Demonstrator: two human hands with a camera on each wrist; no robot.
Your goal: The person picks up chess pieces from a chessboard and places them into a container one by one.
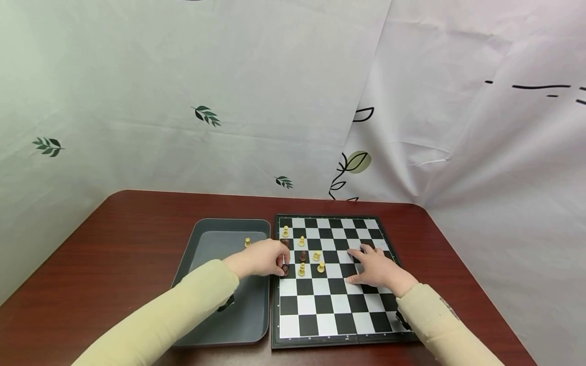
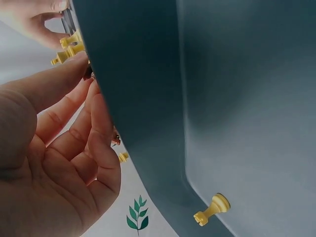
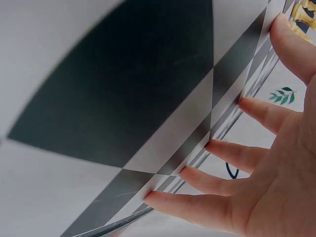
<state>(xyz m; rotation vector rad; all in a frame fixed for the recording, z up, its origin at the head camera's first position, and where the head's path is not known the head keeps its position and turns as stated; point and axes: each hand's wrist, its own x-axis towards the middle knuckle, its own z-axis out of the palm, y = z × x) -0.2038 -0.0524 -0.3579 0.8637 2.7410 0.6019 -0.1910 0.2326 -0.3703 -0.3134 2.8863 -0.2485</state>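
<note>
My left hand (image 1: 266,255) reaches over the tray's right edge to the board's left column. Its thumb and fingers pinch a dark brown chess piece (image 1: 285,270), mostly hidden by the fingertips in the left wrist view. Another dark piece (image 1: 303,256) stands among yellow ones on the chessboard (image 1: 320,304), including a yellow piece (image 1: 301,269) and a yellow pawn (image 1: 321,267). A further dark piece (image 1: 286,243) is partly covered by the left hand. On the board's right half, my right hand (image 1: 377,269) rests with spread fingers and holds nothing.
Left of the board lies a grey tray (image 1: 224,333) with a yellow rook (image 2: 213,209) standing in its far right part. Both sit on a reddish-brown table (image 1: 137,244). Behind the table hangs a white cloth (image 1: 256,91) with leaf prints.
</note>
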